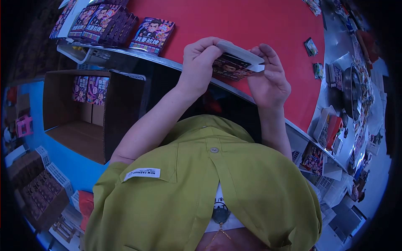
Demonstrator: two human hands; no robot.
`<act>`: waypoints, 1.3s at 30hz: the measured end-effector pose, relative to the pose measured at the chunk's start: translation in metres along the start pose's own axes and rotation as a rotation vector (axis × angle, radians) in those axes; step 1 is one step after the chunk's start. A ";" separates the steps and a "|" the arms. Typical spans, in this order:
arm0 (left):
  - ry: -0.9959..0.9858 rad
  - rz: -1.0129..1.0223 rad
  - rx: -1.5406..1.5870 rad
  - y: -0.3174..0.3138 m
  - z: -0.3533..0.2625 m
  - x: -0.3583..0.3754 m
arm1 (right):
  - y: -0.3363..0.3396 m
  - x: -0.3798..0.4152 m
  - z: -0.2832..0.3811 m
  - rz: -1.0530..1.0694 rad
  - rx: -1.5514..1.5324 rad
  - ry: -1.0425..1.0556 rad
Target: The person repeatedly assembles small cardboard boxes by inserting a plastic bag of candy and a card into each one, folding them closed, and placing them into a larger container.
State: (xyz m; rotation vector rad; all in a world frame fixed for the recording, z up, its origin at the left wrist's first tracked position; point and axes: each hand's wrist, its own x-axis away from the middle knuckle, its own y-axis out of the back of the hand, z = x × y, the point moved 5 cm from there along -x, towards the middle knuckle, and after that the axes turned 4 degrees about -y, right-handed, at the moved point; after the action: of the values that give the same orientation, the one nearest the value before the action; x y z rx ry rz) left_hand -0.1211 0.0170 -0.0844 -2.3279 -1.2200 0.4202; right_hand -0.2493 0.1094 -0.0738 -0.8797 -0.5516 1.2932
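Observation:
In front of my chest, over the table's near edge, a small printed card box [229, 70] is held up and tilted. Cartoon print covers its dark side, and a pale flap [239, 50] stands up along its top. My left hand [199, 60] grips the left end, fingers curled and thumb pressed along the flap. At the opposite end, my right hand [271, 79] pinches the box's open edge between thumb and fingers. Whatever is inside the box is hidden. A similar printed box [153, 35] lies on the table left of my hands.
More printed boxes [98, 23] stand stacked at the back left of the red table [268, 25]. Below them is an open cardboard carton [75, 144] with printed boxes inside. Small packets [310, 47] lie at the right edge, near a dark round pan [352, 90].

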 end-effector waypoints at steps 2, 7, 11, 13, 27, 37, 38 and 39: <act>-0.002 -0.014 0.017 -0.001 0.000 0.001 | 0.011 0.000 0.000 -0.088 0.023 0.064; 0.008 0.060 0.014 -0.001 -0.003 0.001 | 0.009 -0.003 -0.005 -0.127 0.130 0.038; 0.019 0.058 0.032 -0.001 -0.007 0.004 | 0.005 -0.007 -0.005 -0.096 0.174 -0.069; -0.039 0.157 0.055 0.001 -0.011 0.004 | -0.002 -0.002 -0.003 -0.123 0.346 0.018; -0.647 0.503 -0.857 0.000 -0.050 0.003 | -0.034 0.016 0.010 0.112 1.692 0.486; -0.428 0.441 -0.637 0.006 -0.042 0.000 | -0.026 0.020 0.005 -0.081 1.465 0.402; -0.431 0.440 -0.636 0.005 -0.043 -0.001 | -0.025 0.022 0.005 -0.076 1.526 0.410; -0.471 0.469 -0.682 0.003 -0.045 0.001 | -0.023 0.022 0.006 -0.074 1.527 0.410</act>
State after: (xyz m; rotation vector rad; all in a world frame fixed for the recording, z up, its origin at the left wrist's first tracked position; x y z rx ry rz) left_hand -0.0975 0.0042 -0.0480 -3.2596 -1.1178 0.8565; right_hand -0.2356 0.1311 -0.0546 0.1939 0.7136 1.0229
